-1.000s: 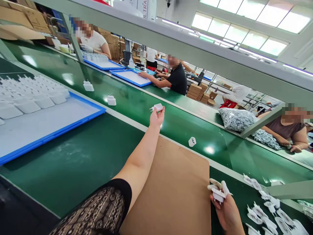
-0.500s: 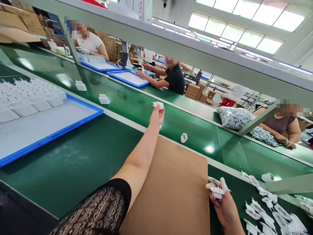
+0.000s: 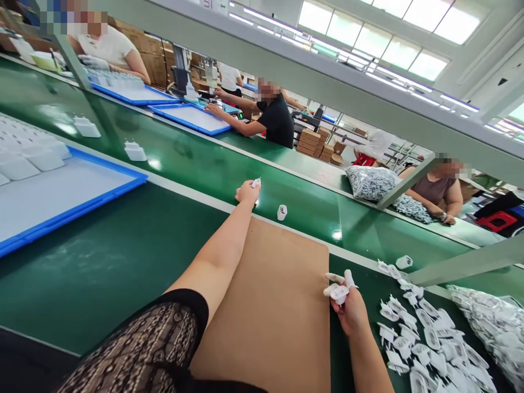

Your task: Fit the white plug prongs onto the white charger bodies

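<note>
My left hand (image 3: 246, 192) reaches out over the near edge of the green conveyor belt (image 3: 229, 169), fingers closed round a small white charger plug (image 3: 256, 183) held low over the belt. My right hand (image 3: 347, 305) rests at the right edge of the brown cardboard sheet (image 3: 278, 305), its fingertips in white cots pinched on a white plug part (image 3: 339, 293). Another white charger (image 3: 282, 212) stands on the belt just right of my left hand.
A pile of white plug parts (image 3: 426, 338) lies at the right. A blue-rimmed tray (image 3: 69, 191) with white chargers sits at the left. Two more chargers (image 3: 135, 151) ride the belt. Other people work across the belt, beside a bag of parts (image 3: 368, 183).
My left hand has lowered the charger from up in the air down to the belt surface. The chargers on the belt have drifted left. My right hand has kept its grip.
</note>
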A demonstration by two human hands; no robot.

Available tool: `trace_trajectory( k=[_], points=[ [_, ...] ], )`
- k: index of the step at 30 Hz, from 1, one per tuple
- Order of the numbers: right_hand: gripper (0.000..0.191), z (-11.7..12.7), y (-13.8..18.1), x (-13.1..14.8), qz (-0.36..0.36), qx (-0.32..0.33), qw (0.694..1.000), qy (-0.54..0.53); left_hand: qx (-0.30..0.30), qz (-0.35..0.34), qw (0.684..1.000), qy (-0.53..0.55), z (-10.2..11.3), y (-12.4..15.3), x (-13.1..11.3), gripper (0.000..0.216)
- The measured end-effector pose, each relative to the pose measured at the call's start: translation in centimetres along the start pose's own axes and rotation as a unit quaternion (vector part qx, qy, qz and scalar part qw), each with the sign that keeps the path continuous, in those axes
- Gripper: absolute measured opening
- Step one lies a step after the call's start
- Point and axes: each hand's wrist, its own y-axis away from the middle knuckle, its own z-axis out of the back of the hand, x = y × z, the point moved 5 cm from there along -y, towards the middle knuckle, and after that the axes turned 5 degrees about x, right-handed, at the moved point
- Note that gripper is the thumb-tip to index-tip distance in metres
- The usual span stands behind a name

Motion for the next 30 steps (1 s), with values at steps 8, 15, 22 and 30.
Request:
trace_trajectory(
  k=[8, 15, 22, 30],
  points=[
    [0.076, -0.3, 0.3, 0.3, 0.042, -0.003, 0.997, 0.061, -0.091, -0.029, 0.988, -0.125, 2.3, 2.2, -1.7, 0.064],
    [0.062, -1.4, 0.2, 0.4, 0.035, 0.025, 0.995, 0.09, 0.23, -0.185, 0.916, -0.272, -2.5, 7.8, -1.6, 0.068],
    [0.059, -1.7, 0.5, 0.3, 0.04, 0.042, 0.992, 0.11, 0.287, -0.223, 0.883, -0.297, -3.2, 9.9, -1.7, 0.049],
    [0.05, -1.6, 0.5, 0.7, 0.044, 0.04, 0.992, 0.11, 0.426, -0.317, 0.809, -0.253, -3.6, 21.2, -2.9, 0.041]
  ],
)
